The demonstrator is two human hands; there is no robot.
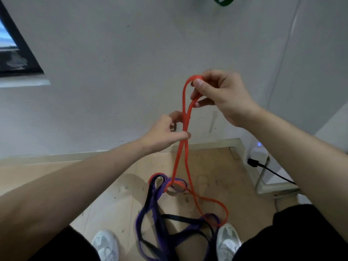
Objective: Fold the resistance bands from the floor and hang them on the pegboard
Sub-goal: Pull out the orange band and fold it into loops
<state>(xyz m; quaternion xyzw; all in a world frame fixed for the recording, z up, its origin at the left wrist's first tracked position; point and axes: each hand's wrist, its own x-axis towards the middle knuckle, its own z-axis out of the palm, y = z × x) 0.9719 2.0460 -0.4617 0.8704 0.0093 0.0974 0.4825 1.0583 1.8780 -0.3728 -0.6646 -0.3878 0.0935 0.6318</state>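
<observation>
Forearms (75, 181) nearest; beyond them, right grip (222, 95) pinching top loop of orange band (183, 95), left grip (165, 132) pinching its crossed strands lower down. Tail lies on floor (113, 185) over purple band (143, 213), black band (178, 218). Step: folding. Next, I judge: draw slack up, double it

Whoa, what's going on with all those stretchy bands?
A person stands over a tangle of resistance bands. Their right hand pinches the top loop of the orange band, and the left hand pinches its two strands lower down, where they cross. The band's other end lies on the wooden floor, tangled with the purple band and black band. A green band shows high on the wall.
</observation>
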